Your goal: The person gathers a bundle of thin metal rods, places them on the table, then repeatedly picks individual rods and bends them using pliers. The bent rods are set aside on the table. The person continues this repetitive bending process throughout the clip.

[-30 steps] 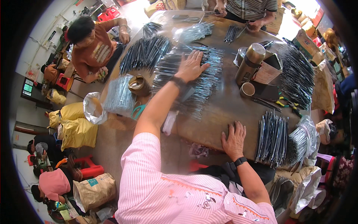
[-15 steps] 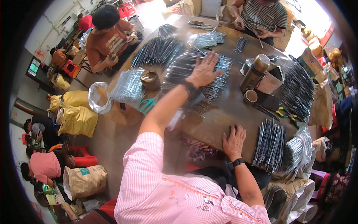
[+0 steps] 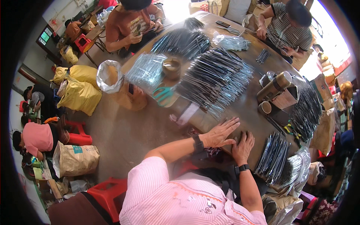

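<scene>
My left hand (image 3: 220, 134) lies on the near part of the brown table (image 3: 245, 122), its fingers stretched out and its thumb toward the other hand. Close beside it, my right hand (image 3: 243, 149) rests at the table's edge, fingers down on the surface and a little apart. I see nothing held in either one. Beyond the left hand spreads a broad layer of thin, dark, shiny metal rods (image 3: 217, 78). To the right of the right hand is another bundle of similar rods (image 3: 272, 157), with a plastic-wrapped bundle (image 3: 298, 167) next to it.
Teal-handled scissors (image 3: 163, 95), a clear bag of thin pieces (image 3: 146, 71) and a brown pot (image 3: 171, 68) stand left. A thermos (image 3: 273, 87), a paper cup (image 3: 264, 108) and yellow-handled pliers (image 3: 293, 132) are right. Two people work across the table.
My left hand has left the layer of rods and come back toward me, beside my right hand. My right hand stays near the table's edge. The view has shifted.
</scene>
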`<state>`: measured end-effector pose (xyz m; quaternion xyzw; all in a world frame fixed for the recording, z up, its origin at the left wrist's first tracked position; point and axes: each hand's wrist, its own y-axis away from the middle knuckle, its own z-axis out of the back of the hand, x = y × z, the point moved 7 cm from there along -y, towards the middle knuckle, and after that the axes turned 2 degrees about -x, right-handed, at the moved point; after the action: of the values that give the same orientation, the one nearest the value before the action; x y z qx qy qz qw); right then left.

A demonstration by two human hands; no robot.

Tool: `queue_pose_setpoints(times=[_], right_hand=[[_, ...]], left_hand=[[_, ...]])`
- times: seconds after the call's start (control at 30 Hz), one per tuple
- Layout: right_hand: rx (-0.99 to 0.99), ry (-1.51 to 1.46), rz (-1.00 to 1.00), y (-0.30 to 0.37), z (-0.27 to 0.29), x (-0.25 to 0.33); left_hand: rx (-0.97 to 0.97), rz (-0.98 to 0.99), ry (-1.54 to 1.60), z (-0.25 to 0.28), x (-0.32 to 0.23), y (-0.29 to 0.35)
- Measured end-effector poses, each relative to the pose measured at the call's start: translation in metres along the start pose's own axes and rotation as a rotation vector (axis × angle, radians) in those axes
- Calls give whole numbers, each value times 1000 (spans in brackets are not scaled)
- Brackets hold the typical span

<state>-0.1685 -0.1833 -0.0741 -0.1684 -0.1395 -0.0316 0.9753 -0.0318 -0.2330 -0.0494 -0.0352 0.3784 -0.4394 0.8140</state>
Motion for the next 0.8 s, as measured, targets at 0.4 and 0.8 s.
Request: queue_pose_setpoints(times=[0.4, 0.8], right_hand=[[38, 51, -22, -4, -7, 2], [49, 62, -18, -5, -8, 3]], left_hand=[[-227, 18, 262, 34, 17, 18], [-893, 603, 181, 225, 192, 55]])
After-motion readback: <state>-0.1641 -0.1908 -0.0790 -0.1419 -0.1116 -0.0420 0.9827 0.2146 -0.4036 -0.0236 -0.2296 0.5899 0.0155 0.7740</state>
